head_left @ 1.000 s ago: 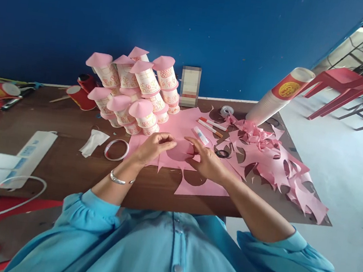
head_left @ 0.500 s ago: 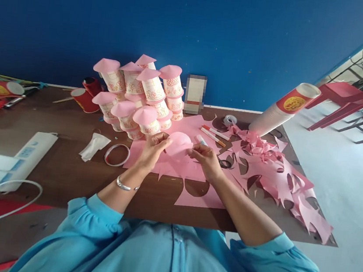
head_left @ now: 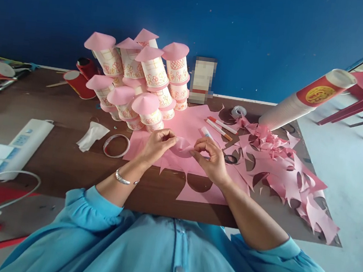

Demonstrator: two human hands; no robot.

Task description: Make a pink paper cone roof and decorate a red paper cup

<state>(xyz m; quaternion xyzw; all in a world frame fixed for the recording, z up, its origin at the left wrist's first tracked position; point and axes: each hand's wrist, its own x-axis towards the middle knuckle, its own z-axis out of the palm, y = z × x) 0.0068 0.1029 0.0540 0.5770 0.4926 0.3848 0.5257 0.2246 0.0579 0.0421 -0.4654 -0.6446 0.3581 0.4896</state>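
Observation:
Both my hands hold one pink paper circle (head_left: 182,147) just above the pink paper sheet (head_left: 189,130) on the brown table (head_left: 66,161). My left hand (head_left: 158,145) pinches its left edge. My right hand (head_left: 208,155) pinches its right edge, and the circle bends into a curl between them. A silver bracelet (head_left: 122,178) is on my left wrist. A glue stick (head_left: 206,132) lies just behind my right hand.
A pile of paper cups with pink cone tops (head_left: 138,82) stands behind my hands. Two orange-tipped markers (head_left: 221,127), a tape roll (head_left: 116,145), pink paper offcuts (head_left: 282,175), a long stack of cups (head_left: 304,102) and a power strip (head_left: 21,145) lie around.
The pink circle was lifted off the sheet, held flat between both hands, and is now bent into a curl. The view has shifted slightly.

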